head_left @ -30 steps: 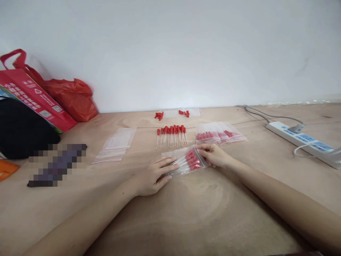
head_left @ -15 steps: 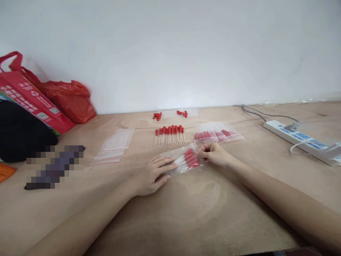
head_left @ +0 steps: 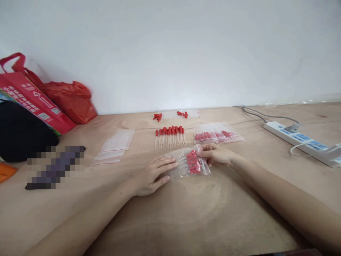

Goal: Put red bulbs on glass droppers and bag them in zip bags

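A clear zip bag (head_left: 183, 173) lies on the table in front of me. Several droppers (head_left: 193, 164) with red rubber bulbs are inside it, bulbs toward the right. Flat on the bag's left end rests my left hand (head_left: 154, 177), fingers stretched out. At the right end my right hand (head_left: 218, 155) pinches the bag's upper edge between thumb and fingers. Just behind the bag, loose red-bulbed droppers (head_left: 170, 137) lie side by side, tips toward me. Overlapping zip bags with red-bulbed droppers (head_left: 220, 132) lie beyond my right hand.
Flat unfilled zip bags (head_left: 114, 146) lie to the left. Near the wall are small piles of red bulbs (head_left: 157, 116) and another clear bag (head_left: 169, 114). A power strip (head_left: 301, 140) with cables sits at right; a red shopping bag (head_left: 39, 101) and a blurred-out dark object (head_left: 55, 169) at left.
The bag's right end now bulges and stands up more, its red bulbs shifted slightly right. My right hand has moved a little right; my left hand stays in place.
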`<state>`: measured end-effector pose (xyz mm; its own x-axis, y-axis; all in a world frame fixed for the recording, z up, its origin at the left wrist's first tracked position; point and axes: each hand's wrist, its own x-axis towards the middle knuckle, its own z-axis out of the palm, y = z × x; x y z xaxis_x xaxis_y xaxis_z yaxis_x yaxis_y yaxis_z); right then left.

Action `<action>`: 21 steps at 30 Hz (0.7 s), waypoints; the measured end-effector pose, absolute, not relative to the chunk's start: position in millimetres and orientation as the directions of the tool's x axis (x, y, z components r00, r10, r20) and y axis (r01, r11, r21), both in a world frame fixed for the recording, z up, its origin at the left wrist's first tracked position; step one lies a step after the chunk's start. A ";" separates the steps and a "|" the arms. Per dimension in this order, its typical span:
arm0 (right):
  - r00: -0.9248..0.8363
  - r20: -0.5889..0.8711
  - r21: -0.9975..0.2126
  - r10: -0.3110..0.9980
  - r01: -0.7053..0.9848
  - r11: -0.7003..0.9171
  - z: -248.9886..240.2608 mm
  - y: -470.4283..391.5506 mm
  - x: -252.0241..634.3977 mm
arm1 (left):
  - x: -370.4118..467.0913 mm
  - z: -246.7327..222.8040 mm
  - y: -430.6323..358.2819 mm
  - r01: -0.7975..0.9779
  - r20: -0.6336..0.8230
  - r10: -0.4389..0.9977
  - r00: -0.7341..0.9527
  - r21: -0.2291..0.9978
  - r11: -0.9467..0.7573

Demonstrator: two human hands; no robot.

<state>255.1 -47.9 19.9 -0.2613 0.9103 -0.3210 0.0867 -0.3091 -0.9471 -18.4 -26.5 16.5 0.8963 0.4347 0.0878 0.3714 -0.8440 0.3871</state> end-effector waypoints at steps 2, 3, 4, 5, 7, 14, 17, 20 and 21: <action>-0.275 -0.277 -0.955 0.921 -0.027 -0.296 22.6 -45.2 268.1 | -19.2 16.3 -26.9 0.376 0.103 0.456 0.884 0.422 -0.825; -0.249 -0.259 -0.952 0.933 -0.098 -0.290 24.1 -42.6 275.4 | -19.5 15.7 -27.0 0.386 0.113 0.474 0.873 0.435 -0.814; -0.199 -0.240 -0.944 0.950 -0.181 -0.277 25.6 -39.3 282.6 | -19.8 14.9 -27.0 0.401 0.125 0.499 0.858 0.445 -0.801; -0.135 -0.223 -0.931 0.965 -0.265 -0.252 26.8 -35.3 289.1 | -20.0 13.9 -26.6 0.421 0.141 0.528 0.838 0.449 -0.788; 0.004 -0.192 -0.903 0.981 -0.392 -0.175 27.9 -26.8 298.5 | -20.8 12.5 -24.0 0.465 0.181 0.581 0.793 0.437 -0.770; 0.384 -0.120 -0.898 0.916 -0.434 0.064 19.7 -10.7 286.7 | -58.0 24.8 18.2 0.739 0.341 0.718 0.607 0.089 -0.668; 0.428 -0.115 -0.887 0.896 -0.451 0.102 16.1 -9.6 274.2 | -94.2 33.7 39.6 0.843 0.309 0.788 0.532 -0.105 -0.528; 0.392 -0.136 -0.882 0.910 -0.466 0.068 14.2 -10.3 264.3 | -124.3 39.4 51.2 0.885 0.162 0.872 0.462 -0.144 -0.442; 0.371 -0.150 -0.881 0.917 -0.470 0.046 13.8 -11.0 261.9 | -131.0 40.4 53.2 0.891 0.107 0.889 0.446 -0.152 -0.428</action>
